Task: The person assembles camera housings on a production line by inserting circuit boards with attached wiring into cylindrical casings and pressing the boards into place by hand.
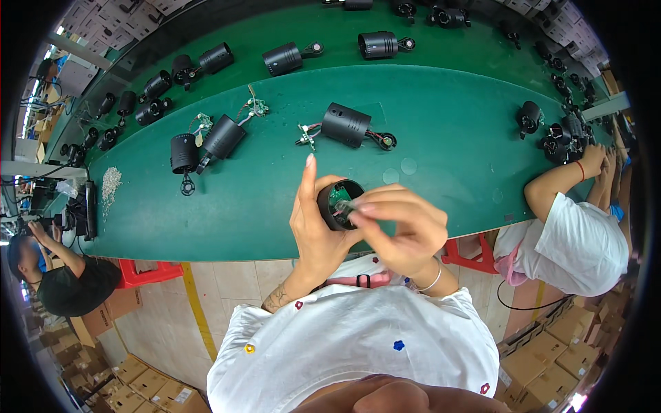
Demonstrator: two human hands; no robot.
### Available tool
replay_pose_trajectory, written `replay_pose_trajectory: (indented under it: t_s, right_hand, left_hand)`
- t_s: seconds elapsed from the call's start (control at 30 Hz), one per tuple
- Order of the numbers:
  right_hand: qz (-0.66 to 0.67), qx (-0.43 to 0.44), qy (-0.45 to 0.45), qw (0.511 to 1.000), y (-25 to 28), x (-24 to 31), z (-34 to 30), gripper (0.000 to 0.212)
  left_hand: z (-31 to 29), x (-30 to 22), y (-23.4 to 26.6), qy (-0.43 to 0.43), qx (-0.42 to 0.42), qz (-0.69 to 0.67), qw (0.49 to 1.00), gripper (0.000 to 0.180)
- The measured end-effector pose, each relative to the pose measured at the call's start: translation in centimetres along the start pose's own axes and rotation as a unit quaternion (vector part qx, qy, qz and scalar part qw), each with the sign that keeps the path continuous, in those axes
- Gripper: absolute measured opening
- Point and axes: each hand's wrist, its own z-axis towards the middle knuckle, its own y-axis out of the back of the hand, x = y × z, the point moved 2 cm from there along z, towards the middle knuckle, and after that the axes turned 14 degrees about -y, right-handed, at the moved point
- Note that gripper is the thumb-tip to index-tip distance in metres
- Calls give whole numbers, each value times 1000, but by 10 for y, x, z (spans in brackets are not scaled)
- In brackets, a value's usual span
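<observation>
My left hand [311, 224] is wrapped round a black cylindrical housing [326, 208], its index finger stretched upward. The open end faces up and shows a green circuit board [338, 194] inside. Over that opening, my right hand [412, 224] pinches a small greyish piece, too blurred to name. Farther off lies another black housing [346, 124], with a wired board at its left end and a ring-shaped end at its right. Two similar housings with loose wired boards, one upright-looking housing [184, 153] and one tilted housing [225, 137], rest to the left.
Beyond the green table [275, 227] runs a darker green strip [323, 31] bearing several housings. A pile of small pale parts [110, 184] sits far left. Co-workers sit at both sides, one in a white shirt [582, 237] handling black housings [566, 138]. Red stools [148, 273] stand below the edge.
</observation>
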Motion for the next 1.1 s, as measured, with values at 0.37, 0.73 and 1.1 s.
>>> replay_pose_trajectory:
  t_s: [0.37, 0.73, 1.1]
  right_hand:
    - [-30, -11, -144, 989, 10, -6, 8, 22]
    - [127, 66, -197, 970, 0, -14, 6, 19]
    - [18, 53, -189, 980, -8, -8, -3, 15]
  left_hand:
    - [7, -5, 2, -54, 20, 39, 998, 91]
    - [6, 4, -2, -47, -86, -204, 974, 62]
    - [-5, 11, -13, -85, -147, -225, 959, 48]
